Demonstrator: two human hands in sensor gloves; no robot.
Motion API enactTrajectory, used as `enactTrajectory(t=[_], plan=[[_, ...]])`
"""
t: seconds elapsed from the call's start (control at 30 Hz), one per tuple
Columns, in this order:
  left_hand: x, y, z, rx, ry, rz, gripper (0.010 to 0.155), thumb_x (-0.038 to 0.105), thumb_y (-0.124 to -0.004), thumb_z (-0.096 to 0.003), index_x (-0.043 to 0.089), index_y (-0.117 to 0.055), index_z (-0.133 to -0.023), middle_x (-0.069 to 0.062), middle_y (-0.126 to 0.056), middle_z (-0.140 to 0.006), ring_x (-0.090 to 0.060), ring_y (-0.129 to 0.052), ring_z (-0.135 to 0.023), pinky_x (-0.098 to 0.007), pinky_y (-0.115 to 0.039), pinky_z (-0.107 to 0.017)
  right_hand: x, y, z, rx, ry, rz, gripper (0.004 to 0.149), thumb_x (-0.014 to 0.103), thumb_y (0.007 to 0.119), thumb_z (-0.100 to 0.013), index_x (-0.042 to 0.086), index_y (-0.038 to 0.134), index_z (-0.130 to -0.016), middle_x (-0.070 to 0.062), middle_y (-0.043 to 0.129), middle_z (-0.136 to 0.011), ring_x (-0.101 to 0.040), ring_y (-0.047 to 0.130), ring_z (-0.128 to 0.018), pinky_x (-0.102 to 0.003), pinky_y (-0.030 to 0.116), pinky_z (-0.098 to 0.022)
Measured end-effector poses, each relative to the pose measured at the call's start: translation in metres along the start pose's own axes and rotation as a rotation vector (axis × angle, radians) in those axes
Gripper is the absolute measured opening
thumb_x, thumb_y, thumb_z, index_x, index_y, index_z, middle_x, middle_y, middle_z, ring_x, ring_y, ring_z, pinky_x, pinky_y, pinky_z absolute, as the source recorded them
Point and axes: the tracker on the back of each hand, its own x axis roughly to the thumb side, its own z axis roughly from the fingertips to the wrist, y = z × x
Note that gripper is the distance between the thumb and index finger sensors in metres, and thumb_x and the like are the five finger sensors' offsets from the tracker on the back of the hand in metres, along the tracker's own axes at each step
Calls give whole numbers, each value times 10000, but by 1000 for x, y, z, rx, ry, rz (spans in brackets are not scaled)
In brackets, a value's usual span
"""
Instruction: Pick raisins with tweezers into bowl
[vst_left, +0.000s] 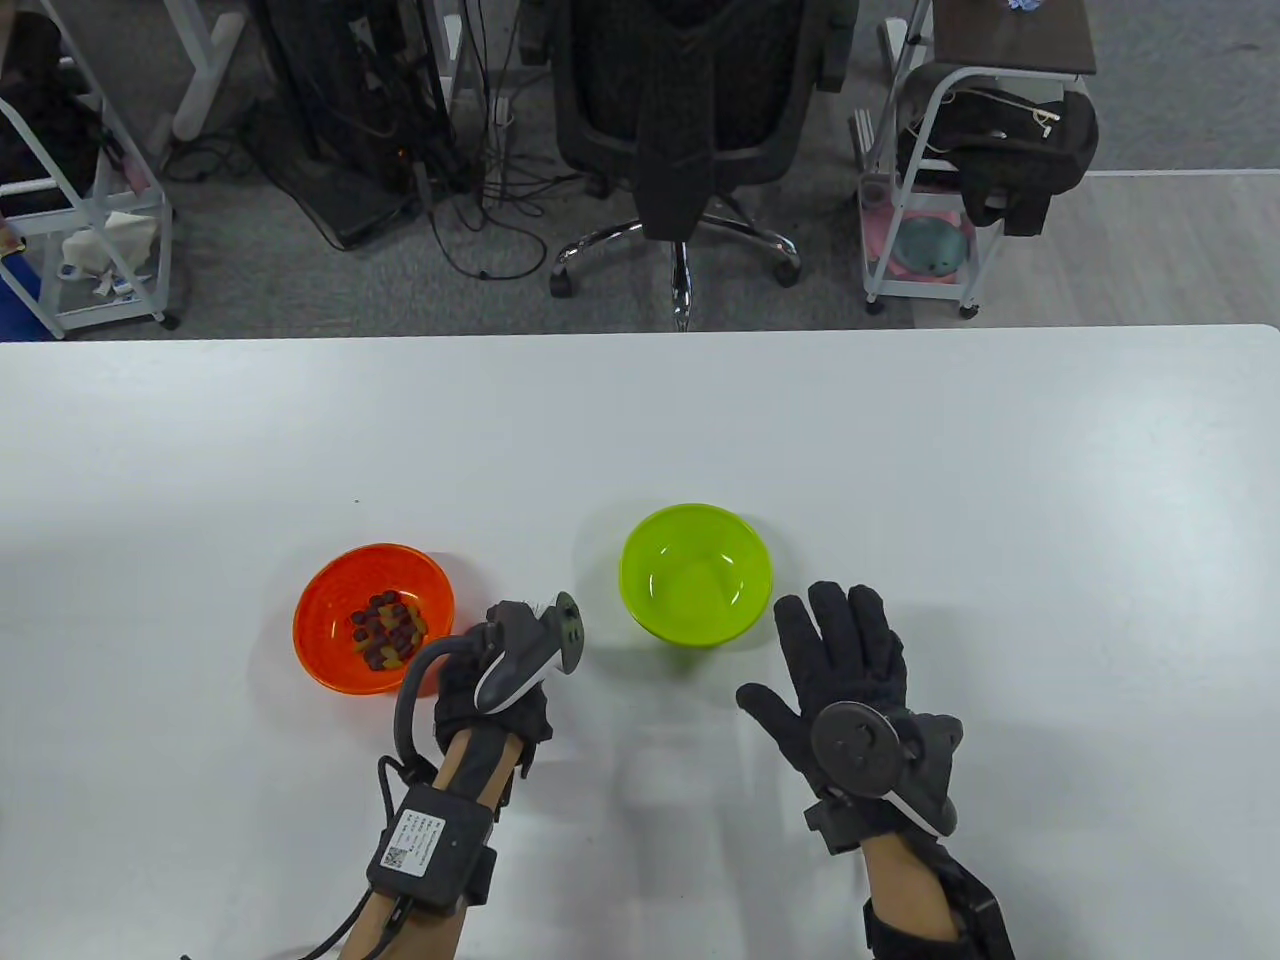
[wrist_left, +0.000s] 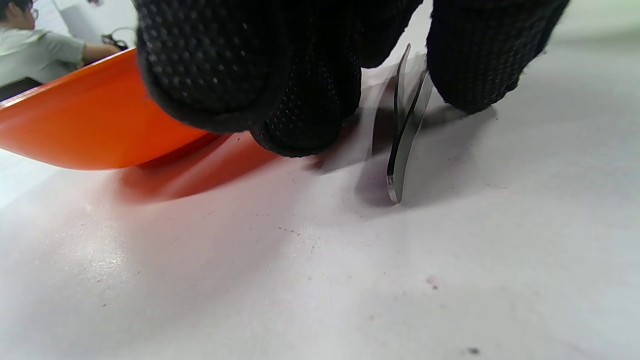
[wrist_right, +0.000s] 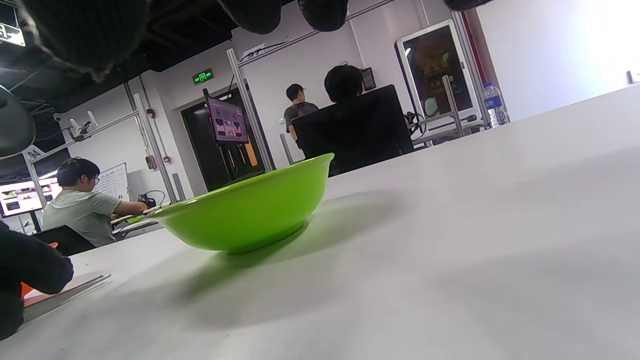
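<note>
An orange bowl (vst_left: 330, 610) holds several dark raisins (vst_left: 388, 630) at the left of the white table. An empty green bowl (vst_left: 640, 570) stands to its right. My left hand (vst_left: 495, 680) is just right of the orange bowl, close to the table. In the left wrist view its fingers (wrist_left: 300, 100) and thumb hold metal tweezers (wrist_left: 406, 125) upright, tips almost on the table and with no raisin in them, beside the orange bowl (wrist_left: 100, 120). My right hand (vst_left: 840, 650) is open, fingers spread, just right of the green bowl (wrist_right: 250, 215). It holds nothing.
The white table (vst_left: 900, 450) stretches wide behind and beside the bowls. Its far edge runs across the table view, with an office chair (vst_left: 690, 120), cables and carts on the floor beyond.
</note>
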Motion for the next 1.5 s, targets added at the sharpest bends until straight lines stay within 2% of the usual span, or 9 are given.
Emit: enactTrajectory(t=[0.27,0.43,0.6,0.77,0.97,1.1,1.23,1.37,1.5], plan=[[-1,-1,-2,0,-2,66,642,454,-826,-550,160,-688,-1103,-123,-880,-901,-229,-1052,-612,-270,-952,-298,0,0,0,6,6,-9,829,681,669,-491,309,367,-1167,-146,311,-1247,-489,217,-1165,-710,399,-766],[0,-2,-3,26,-28,31,601,404,-849,-542,157,-721,-1074,-111,-916,-855,-215,-1067,-579,-259,-958,-287,0,0,-1,16,10,-8,827,680,669,-492,308,368,-1167,-147,314,-1246,-489,218,-1165,-709,400,-766],[4,-5,-2,78,-45,-26,578,400,-841,-546,145,-733,-1053,-103,-937,-834,-213,-1064,-540,-256,-952,-300,0,0,-1,20,13,-5,827,680,670,-491,307,370,-1167,-147,317,-1246,-487,221,-1165,-710,402,-764],[-1,-8,2,134,-51,-1,557,417,-839,-539,151,-766,-1022,-89,-954,-814,-202,-1062,-503,-243,-956,-301,1,-1,-1,18,8,-1,827,680,668,-492,305,370,-1167,-147,319,-1246,-490,223,-1164,-709,404,-764],[-22,-6,18,206,-104,171,554,420,-838,-532,155,-773,-1013,-83,-952,-816,-204,-1069,-488,-248,-961,-300,6,0,0,17,-10,-4,827,680,667,-493,305,370,-1168,-147,322,-1246,-489,228,-1165,-708,408,-764],[-42,-4,33,262,-206,414,551,419,-838,-530,155,-778,-1010,-83,-947,-822,-211,-1070,-488,-254,-962,-298,9,1,0,17,-19,-7,829,681,666,-493,303,367,-1168,-150,323,-1246,-489,233,-1165,-706,411,-764],[-58,-7,43,332,-240,600,540,417,-843,-525,152,-799,-994,-83,-951,-816,-215,-1077,-480,-250,-971,-286,13,3,0,14,-27,-8,827,681,665,-495,303,367,-1168,-148,326,-1246,-489,238,-1165,-705,415,-764],[-60,-15,51,375,-332,783,540,419,-843,-524,152,-801,-990,-82,-950,-815,-219,-1079,-482,-249,-977,-278,18,5,0,11,-45,0,829,681,665,-494,302,364,-1167,-147,327,-1245,-486,245,-1166,-703,420,-763],[-58,-20,47,300,-445,929,537,418,-837,-528,153,-798,-993,-82,-943,-824,-220,-1080,-493,-257,-978,-295,26,8,2,13,-69,-7,828,682,661,-496,303,360,-1167,-147,325,-1245,-485,249,-1166,-700,425,-763]])
